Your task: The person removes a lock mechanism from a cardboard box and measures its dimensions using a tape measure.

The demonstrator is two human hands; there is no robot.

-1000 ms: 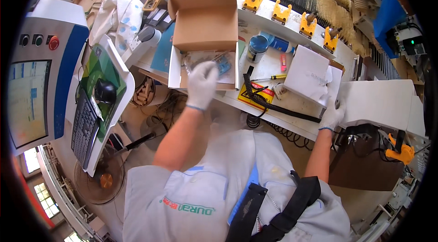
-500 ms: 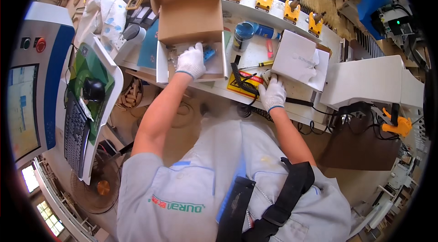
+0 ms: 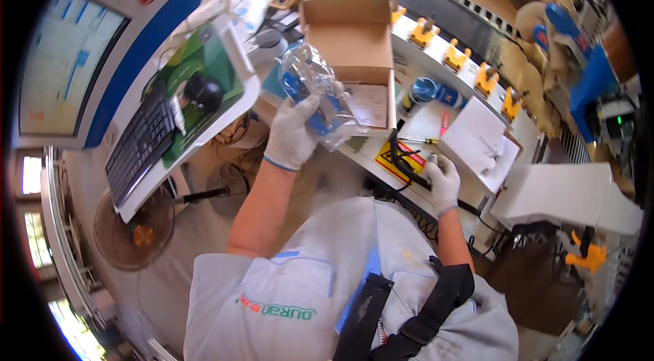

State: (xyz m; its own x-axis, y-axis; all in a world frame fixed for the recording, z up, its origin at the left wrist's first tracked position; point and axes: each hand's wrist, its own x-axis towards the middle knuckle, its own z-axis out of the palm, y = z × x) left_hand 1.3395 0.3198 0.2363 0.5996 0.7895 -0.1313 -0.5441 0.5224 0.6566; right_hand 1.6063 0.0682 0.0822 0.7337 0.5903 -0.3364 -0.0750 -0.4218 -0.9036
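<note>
My left hand (image 3: 293, 135) pinches a clear bag (image 3: 325, 95) near the open box (image 3: 392, 103); my right hand (image 3: 443, 182) is half curled, maybe empty, I can't tell.

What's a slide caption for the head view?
Gloved left hand holding a clear plastic bag with blue contents near an open cardboard box.

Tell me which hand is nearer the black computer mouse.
Left. The left hand, holding a plastic bag, is right of the mouse; the right hand is farther right, near the white box.

White gloves (image 3: 443, 184) cover the hands (image 3: 291, 135) — black straps (image 3: 439, 306) cross grey, blue-trimmed workwear (image 3: 245, 330).
</note>
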